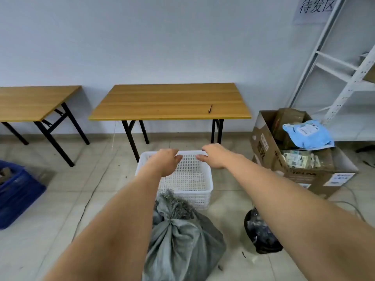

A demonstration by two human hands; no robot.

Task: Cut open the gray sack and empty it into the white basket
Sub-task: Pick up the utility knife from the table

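Head view puts the gray sack (182, 236) on the floor tiles, neck tied, just in front of the white basket (203, 191). Both hands reach over its far rim, probably to reposition it: left hand (166, 162) and right hand (216, 156) loosely curled, holding nothing. A dark tool (210, 108) lies on the table (162, 102). Open floor lies left; a cardboard box (294, 159) crowds the right.

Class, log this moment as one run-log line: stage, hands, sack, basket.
stage: pre-cut | left hand and right hand: empty, over white basket | gray sack: tied, on floor | basket: empty
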